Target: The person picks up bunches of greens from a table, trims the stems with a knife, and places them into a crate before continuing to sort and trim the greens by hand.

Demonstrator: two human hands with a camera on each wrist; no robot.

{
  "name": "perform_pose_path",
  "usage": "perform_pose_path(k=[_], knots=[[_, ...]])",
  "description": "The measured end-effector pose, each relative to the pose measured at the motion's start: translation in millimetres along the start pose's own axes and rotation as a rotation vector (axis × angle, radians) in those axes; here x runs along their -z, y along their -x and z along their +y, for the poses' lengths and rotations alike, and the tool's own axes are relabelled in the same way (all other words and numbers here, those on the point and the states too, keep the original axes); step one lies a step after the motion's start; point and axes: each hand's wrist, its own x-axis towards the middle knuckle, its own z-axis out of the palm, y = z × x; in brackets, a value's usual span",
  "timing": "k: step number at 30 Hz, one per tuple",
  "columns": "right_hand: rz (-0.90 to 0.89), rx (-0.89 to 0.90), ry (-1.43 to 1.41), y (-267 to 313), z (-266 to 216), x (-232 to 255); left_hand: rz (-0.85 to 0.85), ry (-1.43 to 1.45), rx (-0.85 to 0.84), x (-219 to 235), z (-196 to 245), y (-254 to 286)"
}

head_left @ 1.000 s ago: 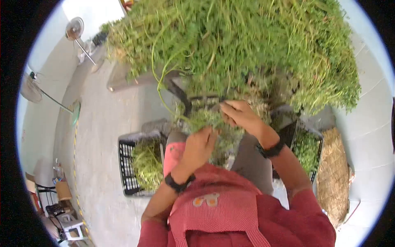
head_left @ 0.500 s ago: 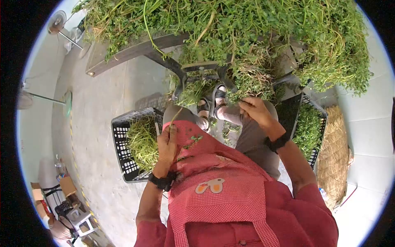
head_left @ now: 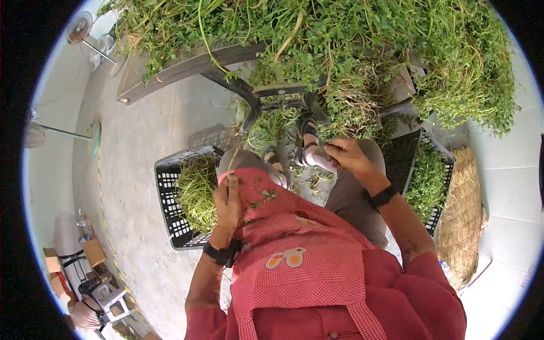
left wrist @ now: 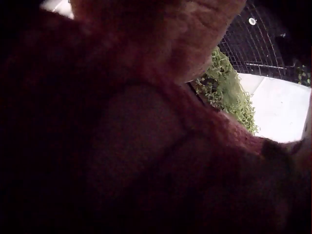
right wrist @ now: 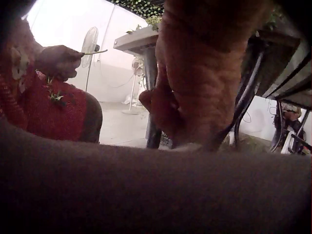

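A big pile of leafy greens (head_left: 340, 34) covers the table (head_left: 187, 65) in front of me and hangs over its near edge. My left hand (head_left: 229, 198) rests on the red apron (head_left: 294, 226) over my left knee and pinches a thin bare green stem (head_left: 233, 158); the right wrist view shows the same left hand (right wrist: 58, 61) with the stem (right wrist: 95, 51) sticking out of it. My right hand (head_left: 340, 156) is over my right knee just below the hanging greens, fingers curled on a small sprig. The left wrist view is mostly dark apron cloth.
A black crate (head_left: 167, 198) holding bare stems (head_left: 198, 195) stands by my left leg. Another black crate (head_left: 437, 212) with leafy greens (head_left: 425, 181) stands at my right, beside a straw bundle (head_left: 462, 221). Standing fans (head_left: 79, 28) and boxes and a stool (head_left: 105, 297) are at the left.
My left hand came away from the greens with a stem and settled on the apron by the left crate. My right hand drew back from the hanging greens toward my knee.
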Motion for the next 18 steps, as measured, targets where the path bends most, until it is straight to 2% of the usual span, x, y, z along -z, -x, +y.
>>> perform_pose_path(k=[2, 6, 8, 11, 13, 14, 16, 18], knots=[[-0.017, -0.036, -0.011, 0, -1, -3, 0.043, 0.031, -0.029, 2, 2, 4], [-0.048, 0.042, -0.013, -15, 10, -12, 0.04, 0.003, -0.042, 15, 3, 8], [-0.055, 0.063, -0.036, -15, 9, -17, 0.074, 0.06, 0.036, 18, -2, 11], [-0.095, 0.055, 0.009, -15, 2, -21, 0.095, 0.074, 0.012, 24, -14, 10], [-0.119, -0.018, 0.081, -21, -3, -26, 0.107, 0.045, -0.01, 26, -12, 12], [-0.122, -0.013, 0.086, -26, -1, -27, 0.11, 0.018, -0.03, 26, -7, 12], [-0.236, -0.016, 0.251, -41, 8, -33, 0.107, 0.013, -0.04, 26, 4, 15], [-0.249, -0.033, 0.353, -49, 13, -39, 0.104, 0.007, -0.045, 25, 3, 18]])
